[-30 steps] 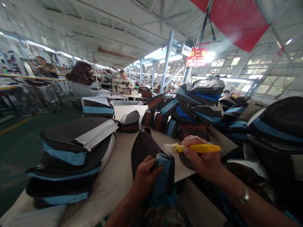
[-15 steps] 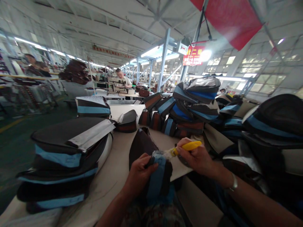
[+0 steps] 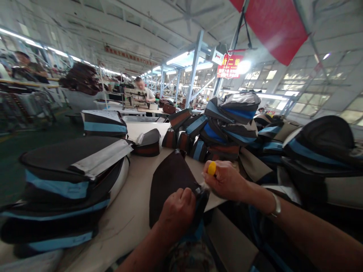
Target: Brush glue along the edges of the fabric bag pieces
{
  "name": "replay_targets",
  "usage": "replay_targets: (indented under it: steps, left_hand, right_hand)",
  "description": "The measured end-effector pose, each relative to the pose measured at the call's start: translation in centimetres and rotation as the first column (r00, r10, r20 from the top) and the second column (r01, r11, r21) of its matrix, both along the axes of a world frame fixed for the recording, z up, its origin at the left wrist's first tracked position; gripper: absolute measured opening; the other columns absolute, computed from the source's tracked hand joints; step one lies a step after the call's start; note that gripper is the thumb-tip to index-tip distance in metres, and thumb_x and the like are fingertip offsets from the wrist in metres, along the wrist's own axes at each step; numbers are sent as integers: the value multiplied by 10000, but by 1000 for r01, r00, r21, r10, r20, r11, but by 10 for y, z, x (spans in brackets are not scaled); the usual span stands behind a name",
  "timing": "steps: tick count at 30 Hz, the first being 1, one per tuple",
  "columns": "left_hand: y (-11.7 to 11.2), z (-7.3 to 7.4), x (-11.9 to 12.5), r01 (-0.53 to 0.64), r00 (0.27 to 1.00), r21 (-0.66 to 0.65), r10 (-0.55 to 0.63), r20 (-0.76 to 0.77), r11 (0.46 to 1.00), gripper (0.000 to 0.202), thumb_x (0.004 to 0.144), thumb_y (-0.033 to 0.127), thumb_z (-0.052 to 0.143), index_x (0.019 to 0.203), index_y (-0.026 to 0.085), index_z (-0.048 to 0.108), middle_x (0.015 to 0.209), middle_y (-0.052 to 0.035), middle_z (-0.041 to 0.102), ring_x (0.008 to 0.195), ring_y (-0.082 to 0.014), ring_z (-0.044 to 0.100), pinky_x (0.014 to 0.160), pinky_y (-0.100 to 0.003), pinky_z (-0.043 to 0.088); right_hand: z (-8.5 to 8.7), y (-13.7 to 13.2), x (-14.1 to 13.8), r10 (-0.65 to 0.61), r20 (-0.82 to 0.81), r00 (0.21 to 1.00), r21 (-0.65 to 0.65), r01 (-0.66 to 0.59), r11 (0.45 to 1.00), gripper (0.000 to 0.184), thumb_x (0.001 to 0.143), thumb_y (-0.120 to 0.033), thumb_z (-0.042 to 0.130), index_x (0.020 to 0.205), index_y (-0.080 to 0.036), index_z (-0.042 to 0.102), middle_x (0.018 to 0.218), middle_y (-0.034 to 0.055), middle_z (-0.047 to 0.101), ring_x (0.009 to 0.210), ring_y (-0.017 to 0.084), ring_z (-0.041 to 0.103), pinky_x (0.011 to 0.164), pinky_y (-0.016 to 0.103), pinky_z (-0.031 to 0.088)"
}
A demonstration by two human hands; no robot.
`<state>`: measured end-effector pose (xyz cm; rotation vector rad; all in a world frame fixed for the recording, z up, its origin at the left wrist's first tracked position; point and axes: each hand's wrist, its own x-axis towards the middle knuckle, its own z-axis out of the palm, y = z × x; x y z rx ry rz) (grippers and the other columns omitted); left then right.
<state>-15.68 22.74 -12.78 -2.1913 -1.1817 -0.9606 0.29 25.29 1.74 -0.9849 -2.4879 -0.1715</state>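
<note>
My left hand (image 3: pixel 177 211) is closed round the near edge of a dark brown fabric panel (image 3: pixel 168 181) with blue trim, holding it up from the white table (image 3: pixel 133 223). My right hand (image 3: pixel 227 181) grips a yellow-handled brush (image 3: pixel 211 168), its handle end pointing up at me. Its pale bristles press against the panel's edge just right of my left hand. A watch sits on my right wrist.
A stack of dark bag panels with blue bands (image 3: pixel 65 189) lies on the table to my left. More panels are heaped behind (image 3: pixel 227 128) and to the right (image 3: pixel 317 155). A person sits at a sewing machine (image 3: pixel 140 94) further back; another stands far left.
My right hand has turned the brush from lying sideways to pointing down onto the panel edge. My left hand has tilted the panel over, hiding most of its blue band.
</note>
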Motion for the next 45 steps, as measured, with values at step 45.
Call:
replay_targets:
  steps: [45]
  left_hand:
    - [4, -37, -53, 370, 463, -212, 19, 886, 904, 188, 906, 291, 552, 963, 206, 710, 923, -39, 666, 881, -177, 632, 786, -264, 498]
  right_hand:
    - [-57, -15, -9, -158, -833, 531, -244, -97, 965, 203, 868, -378, 674, 836, -185, 620, 558, -36, 487, 488, 116, 452, 454, 219, 368]
